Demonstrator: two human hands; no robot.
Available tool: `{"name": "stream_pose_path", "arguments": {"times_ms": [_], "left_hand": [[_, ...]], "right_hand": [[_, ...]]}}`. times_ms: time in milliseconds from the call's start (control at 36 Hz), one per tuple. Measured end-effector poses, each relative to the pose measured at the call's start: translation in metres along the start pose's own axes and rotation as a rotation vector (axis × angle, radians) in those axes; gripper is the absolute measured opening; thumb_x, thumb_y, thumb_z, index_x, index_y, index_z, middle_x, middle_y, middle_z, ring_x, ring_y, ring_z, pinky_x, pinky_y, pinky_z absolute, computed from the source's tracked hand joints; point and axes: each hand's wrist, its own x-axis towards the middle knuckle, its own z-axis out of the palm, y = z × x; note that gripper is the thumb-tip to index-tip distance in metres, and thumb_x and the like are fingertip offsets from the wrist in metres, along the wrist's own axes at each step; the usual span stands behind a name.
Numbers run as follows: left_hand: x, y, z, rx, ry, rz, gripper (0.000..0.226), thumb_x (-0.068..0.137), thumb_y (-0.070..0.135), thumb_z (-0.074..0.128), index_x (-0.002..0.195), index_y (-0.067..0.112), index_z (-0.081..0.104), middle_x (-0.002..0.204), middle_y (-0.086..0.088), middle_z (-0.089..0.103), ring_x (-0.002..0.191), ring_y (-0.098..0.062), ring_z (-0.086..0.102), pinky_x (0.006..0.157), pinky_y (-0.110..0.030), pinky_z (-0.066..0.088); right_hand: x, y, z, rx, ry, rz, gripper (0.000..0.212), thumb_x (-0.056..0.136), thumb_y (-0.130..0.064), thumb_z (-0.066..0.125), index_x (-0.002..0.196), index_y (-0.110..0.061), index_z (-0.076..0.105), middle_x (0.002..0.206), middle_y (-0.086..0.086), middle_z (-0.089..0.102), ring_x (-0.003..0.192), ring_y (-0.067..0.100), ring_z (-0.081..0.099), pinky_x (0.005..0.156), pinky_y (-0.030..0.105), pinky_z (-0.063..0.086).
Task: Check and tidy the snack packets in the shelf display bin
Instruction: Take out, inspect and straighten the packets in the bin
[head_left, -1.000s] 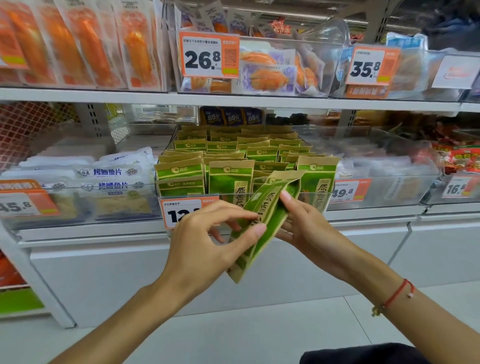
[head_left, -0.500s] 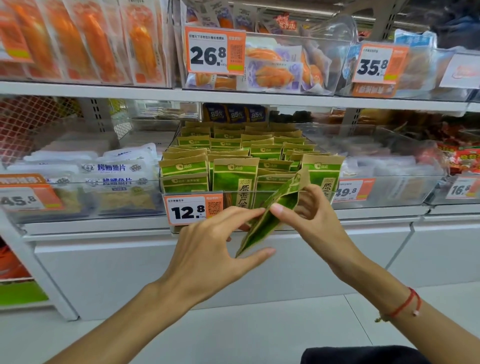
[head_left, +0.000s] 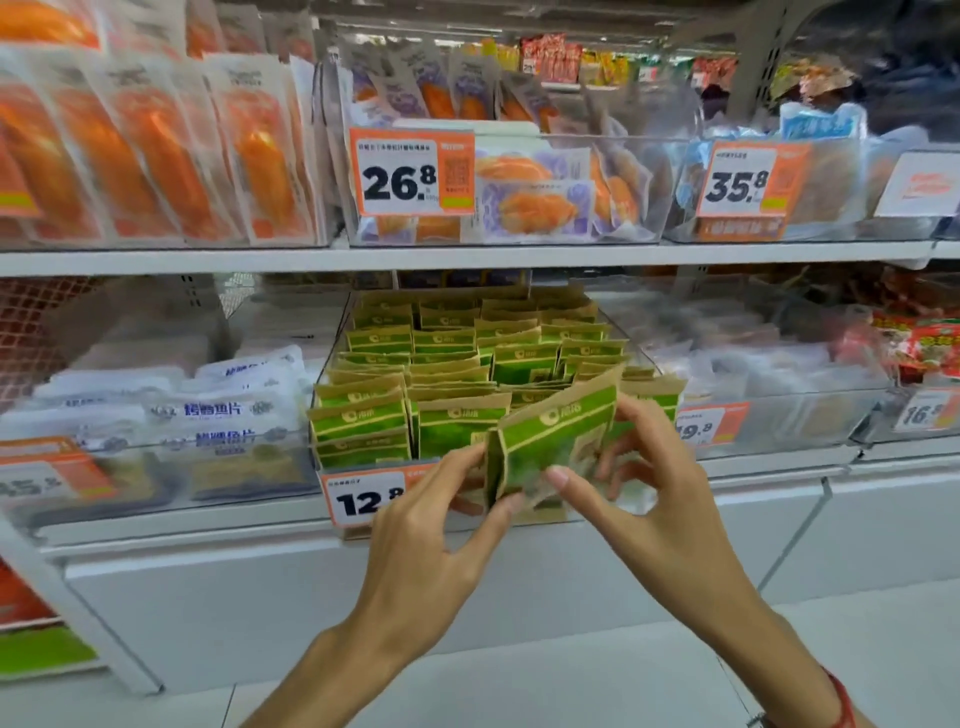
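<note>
Since a second ago the green-and-tan flat paper snack packet (head_left: 550, 447) has swung from a steep, edge-on tilt to nearly upright, its printed green face now turned toward the camera, and both hands have risen with it to the front lip of the clear plastic display bin (head_left: 641, 358). Nearest the camera, the left hand (head_left: 431, 530) pinches the packet's left edge between thumb and fingertips, the other fingers loosely spread; the right hand (head_left: 654, 499) has its grip on the right side, thumb across the lower front and fingers curled behind. So the packet sits between the two grips, just in front of the bin and above the orange-and-white price tag reading 12.8 (head_left: 363, 499) on the bin's front. Its long axis runs left to right and slopes up toward the right hand, with the tan sealed top edge uppermost. It looks thin, crisp and lightly creased, with a pale round logo on the green band; motion blur hides finer print. Just behind it stand the front rows of matching green-and-tan packets (head_left: 363, 421), upright and overlapping. Where a free slot lies I cannot tell, though the right hand looks nearer the bin's right end. Farther back the rows recede to the bin's rear, and above it runs the white upper shelf (head_left: 467, 257).
</note>
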Motion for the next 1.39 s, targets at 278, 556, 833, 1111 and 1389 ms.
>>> {"name": "stream_pose_path", "arguments": {"times_ms": [278, 556, 833, 1111, 1389], "left_hand": [[0.074, 0.035, -0.013, -0.159, -0.21, -0.084, 0.034, 0.087, 0.034, 0.068, 0.118, 0.043, 0.056, 0.114, 0.029, 0.064, 0.106, 0.006, 0.061, 0.086, -0.012, 0.05], [0.146, 0.027, -0.028, 0.034, -0.308, -0.025, 0.032, 0.087, 0.031, 0.071, 0.115, 0.043, 0.062, 0.112, 0.028, 0.066, 0.109, 0.01, 0.058, 0.1, -0.025, 0.047], [0.177, 0.006, -0.022, 0.505, -0.702, -0.098, 0.023, 0.091, 0.043, 0.064, 0.113, 0.041, 0.066, 0.105, 0.025, 0.061, 0.105, 0.005, 0.056, 0.091, -0.027, 0.046], [0.215, -0.003, 0.004, 0.608, -0.987, -0.033, 0.04, 0.08, 0.042, 0.077, 0.115, 0.025, 0.067, 0.101, 0.015, 0.064, 0.088, -0.003, 0.055, 0.065, -0.019, 0.042], [0.226, -0.019, 0.003, 0.652, -0.885, -0.011, 0.005, 0.088, 0.033, 0.07, 0.083, 0.033, 0.07, 0.102, 0.016, 0.062, 0.087, -0.003, 0.051, 0.07, -0.024, 0.039]], "right_hand": [[0.06, -0.011, -0.029, 0.177, -0.034, -0.056, 0.029, 0.086, -0.037, 0.06, 0.114, -0.032, 0.055, 0.109, -0.01, 0.068, 0.102, 0.009, 0.065, 0.084, 0.016, 0.05], [0.101, -0.007, -0.036, 0.055, 0.173, -0.165, 0.029, 0.088, -0.031, 0.062, 0.115, -0.036, 0.054, 0.107, -0.019, 0.066, 0.102, 0.011, 0.064, 0.087, 0.021, 0.05], [0.113, 0.008, -0.053, 0.211, 0.274, -0.041, 0.023, 0.084, -0.021, 0.064, 0.105, -0.028, 0.058, 0.102, -0.003, 0.071, 0.1, 0.015, 0.067, 0.087, 0.025, 0.053], [0.121, 0.019, -0.045, 0.357, 0.188, 0.089, 0.025, 0.078, -0.016, 0.062, 0.102, -0.019, 0.056, 0.094, -0.018, 0.074, 0.092, 0.001, 0.069, 0.077, 0.011, 0.051], [0.117, 0.045, -0.044, 0.272, -0.06, 0.112, 0.045, 0.078, -0.049, 0.07, 0.114, -0.026, 0.057, 0.112, -0.002, 0.072, 0.104, 0.017, 0.069, 0.087, 0.027, 0.055]]}}
